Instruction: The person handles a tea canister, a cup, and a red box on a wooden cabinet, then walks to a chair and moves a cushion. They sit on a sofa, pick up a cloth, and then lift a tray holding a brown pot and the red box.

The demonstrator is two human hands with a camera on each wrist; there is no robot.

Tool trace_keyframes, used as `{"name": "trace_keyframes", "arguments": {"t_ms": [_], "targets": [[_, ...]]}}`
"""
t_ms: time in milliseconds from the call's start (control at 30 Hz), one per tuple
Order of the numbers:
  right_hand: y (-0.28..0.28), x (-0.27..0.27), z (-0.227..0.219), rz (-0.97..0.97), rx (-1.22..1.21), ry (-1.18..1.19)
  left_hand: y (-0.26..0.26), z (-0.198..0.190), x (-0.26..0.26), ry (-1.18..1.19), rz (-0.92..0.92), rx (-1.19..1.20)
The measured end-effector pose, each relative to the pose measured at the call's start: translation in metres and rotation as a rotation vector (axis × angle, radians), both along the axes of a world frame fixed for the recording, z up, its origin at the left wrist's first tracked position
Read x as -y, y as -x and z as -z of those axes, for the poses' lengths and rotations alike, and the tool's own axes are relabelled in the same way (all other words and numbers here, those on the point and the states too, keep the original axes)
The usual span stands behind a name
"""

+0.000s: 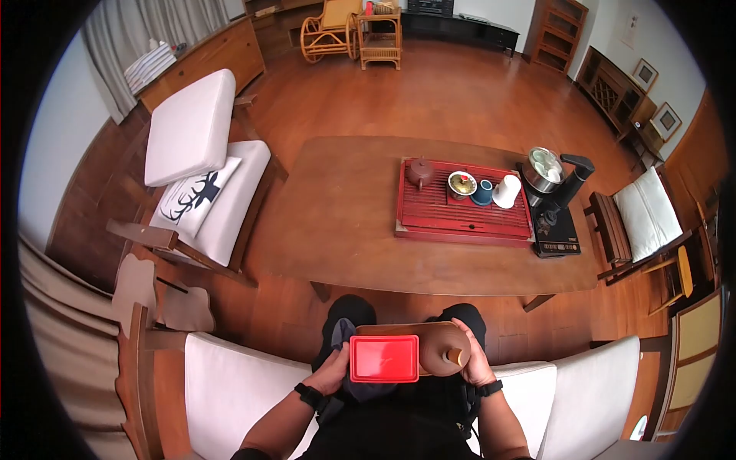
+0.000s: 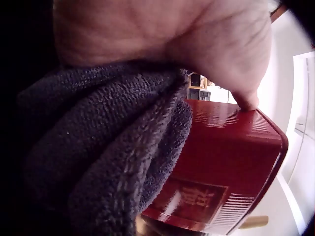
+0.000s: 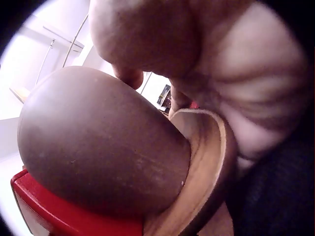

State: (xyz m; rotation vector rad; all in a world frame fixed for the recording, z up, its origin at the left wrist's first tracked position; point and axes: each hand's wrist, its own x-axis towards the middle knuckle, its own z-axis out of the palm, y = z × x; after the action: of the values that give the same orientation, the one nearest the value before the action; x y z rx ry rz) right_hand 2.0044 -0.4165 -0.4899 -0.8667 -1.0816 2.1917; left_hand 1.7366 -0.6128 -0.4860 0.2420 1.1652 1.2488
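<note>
A wooden tray [image 1: 387, 328] is held over the person's lap, partly hidden by what stands on it. On its left part is a glossy red box [image 1: 385, 359], with a character label on its side in the left wrist view. To the right stands a rounded brown jar [image 1: 438, 354] with a tan-tipped knob. My left hand [image 1: 330, 372] holds the tray's left end, a dark grey towel [image 2: 108, 137] bunched below the palm and the thumb touching the box. At the opposite end, my right hand [image 1: 477, 359] grips the tray's raised rim [image 3: 221, 142], close beside the jar.
Ahead is a low wooden table [image 1: 330, 215]. It bears a red slatted tea tray [image 1: 460, 226] with a teapot [image 1: 420, 172], a lidded bowl and cups. A kettle [image 1: 543, 172] and black cooker [image 1: 558, 238] stand right of it. Cushioned chairs flank the table.
</note>
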Motion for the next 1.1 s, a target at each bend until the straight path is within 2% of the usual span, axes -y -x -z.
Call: {"name": "trace_keyframes", "arguments": {"t_ms": [233, 467, 667, 800, 1100], "targets": [[0.000, 0.001, -0.008, 0.010, -0.017, 0.016, -0.002, -0.002, 0.000, 0.010, 0.030, -0.118], [-0.002, 0.000, -0.001, 0.011, -0.036, 0.037, -0.004, -0.009, -0.002, 0.027, 0.023, -0.112], [-0.003, 0.001, -0.002, 0.011, -0.031, 0.034, -0.003, -0.007, -0.001, -0.076, 0.052, -0.168], [-0.002, -0.001, -0.001, 0.003, -0.036, 0.032, -0.003, 0.007, -0.001, -0.023, 0.042, -0.155], [-0.003, -0.002, -0.002, 0.005, -0.020, 0.031, -0.001, -0.002, -0.003, 0.011, 0.078, -0.109]]}}
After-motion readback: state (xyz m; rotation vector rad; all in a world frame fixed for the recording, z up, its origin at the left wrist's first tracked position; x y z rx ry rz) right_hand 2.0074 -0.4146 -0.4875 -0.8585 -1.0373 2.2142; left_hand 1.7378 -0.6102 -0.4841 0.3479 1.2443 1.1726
